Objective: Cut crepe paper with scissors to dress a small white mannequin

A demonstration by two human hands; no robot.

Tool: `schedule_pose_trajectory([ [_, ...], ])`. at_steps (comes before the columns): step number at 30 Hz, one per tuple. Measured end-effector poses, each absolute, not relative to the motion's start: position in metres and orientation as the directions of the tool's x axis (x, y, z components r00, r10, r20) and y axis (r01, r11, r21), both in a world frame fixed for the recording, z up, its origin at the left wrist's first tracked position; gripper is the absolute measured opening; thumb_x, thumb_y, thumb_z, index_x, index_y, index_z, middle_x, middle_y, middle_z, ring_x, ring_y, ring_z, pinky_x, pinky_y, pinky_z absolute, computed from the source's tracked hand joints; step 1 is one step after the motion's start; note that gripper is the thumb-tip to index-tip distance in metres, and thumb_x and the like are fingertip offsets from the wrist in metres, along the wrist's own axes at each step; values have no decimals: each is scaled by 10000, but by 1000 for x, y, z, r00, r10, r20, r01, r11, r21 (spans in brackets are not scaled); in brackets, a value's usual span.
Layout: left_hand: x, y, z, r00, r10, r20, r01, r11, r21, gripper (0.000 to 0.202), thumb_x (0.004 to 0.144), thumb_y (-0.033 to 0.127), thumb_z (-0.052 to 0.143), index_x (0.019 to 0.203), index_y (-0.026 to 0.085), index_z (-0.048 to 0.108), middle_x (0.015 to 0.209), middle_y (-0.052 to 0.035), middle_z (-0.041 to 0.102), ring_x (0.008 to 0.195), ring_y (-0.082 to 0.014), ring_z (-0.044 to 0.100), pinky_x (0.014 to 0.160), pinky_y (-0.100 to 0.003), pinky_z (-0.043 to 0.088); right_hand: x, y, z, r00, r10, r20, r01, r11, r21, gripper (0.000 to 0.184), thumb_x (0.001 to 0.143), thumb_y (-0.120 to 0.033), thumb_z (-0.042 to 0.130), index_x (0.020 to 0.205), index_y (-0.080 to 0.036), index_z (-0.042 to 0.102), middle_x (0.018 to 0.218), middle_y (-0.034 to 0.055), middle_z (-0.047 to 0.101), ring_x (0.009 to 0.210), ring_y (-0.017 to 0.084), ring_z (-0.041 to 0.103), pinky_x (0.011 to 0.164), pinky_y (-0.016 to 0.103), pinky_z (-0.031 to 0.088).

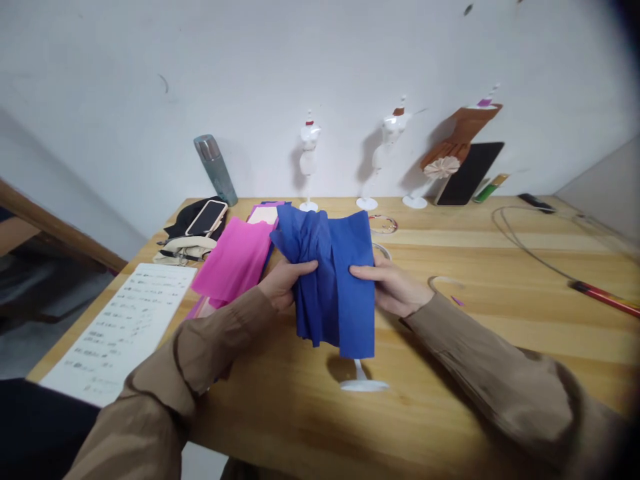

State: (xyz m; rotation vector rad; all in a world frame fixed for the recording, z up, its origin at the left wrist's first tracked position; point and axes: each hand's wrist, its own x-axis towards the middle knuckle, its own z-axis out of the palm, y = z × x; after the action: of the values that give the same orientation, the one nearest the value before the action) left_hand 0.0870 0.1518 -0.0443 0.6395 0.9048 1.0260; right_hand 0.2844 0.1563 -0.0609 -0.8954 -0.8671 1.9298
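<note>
A gathered blue sheet point(330, 287), crepe paper by its look, hangs upright in the middle of the view. My left hand point(286, 280) grips its left side, thumb across the front and fingers behind. On its right edge my right hand point(395, 283) closes, thumb in front. Below the blue sheet a white round stand base point(364, 386) shows on the table; whatever rises from it is covered by the blue. Bright pink sheets point(235, 260) lie just left of my left hand.
Two bare white miniature mannequins point(310, 153) and one in an orange-brown dress point(460, 133) stand along the wall. A tablet point(470, 175), bottle point(216, 170), phone point(207, 218), handwritten page point(120, 327) and red-black tool point(605, 298) with a cord are also on the wooden table point(500, 360).
</note>
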Motion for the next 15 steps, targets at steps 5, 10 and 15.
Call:
schedule_pose_trajectory([
  [5, 78, 155, -42, 193, 910, -366, -422, 414, 807, 571, 621, 45, 803, 1171, 132, 674, 1127, -117, 742, 1128, -295, 661, 1074, -454, 483, 287, 163, -67, -303, 910, -283, -377, -387, -841, 353, 581, -158, 852, 915, -186, 740, 900, 55, 797, 794, 222, 748, 863, 373, 591],
  [10, 73, 156, -41, 239, 900, -365, -389, 434, 813, 637, 577, 45, 838, 1186, 140, 675, 1136, -129, 742, 1194, -318, 632, 1100, -470, 460, 287, 166, -70, -191, 949, -252, -444, -312, -840, 351, 575, -103, 830, 896, -199, 728, 872, 24, 792, 747, 188, 736, 829, 347, 600],
  [15, 77, 151, -43, 300, 887, -350, -375, 447, 812, 565, 591, 87, 852, 1129, 166, 699, 1174, -120, 733, 1200, -328, 632, 1104, -493, 461, 283, 159, -68, -228, 941, -252, -451, -331, -829, 383, 600, -271, 892, 935, -191, 725, 872, 46, 792, 753, 189, 736, 829, 327, 599],
])
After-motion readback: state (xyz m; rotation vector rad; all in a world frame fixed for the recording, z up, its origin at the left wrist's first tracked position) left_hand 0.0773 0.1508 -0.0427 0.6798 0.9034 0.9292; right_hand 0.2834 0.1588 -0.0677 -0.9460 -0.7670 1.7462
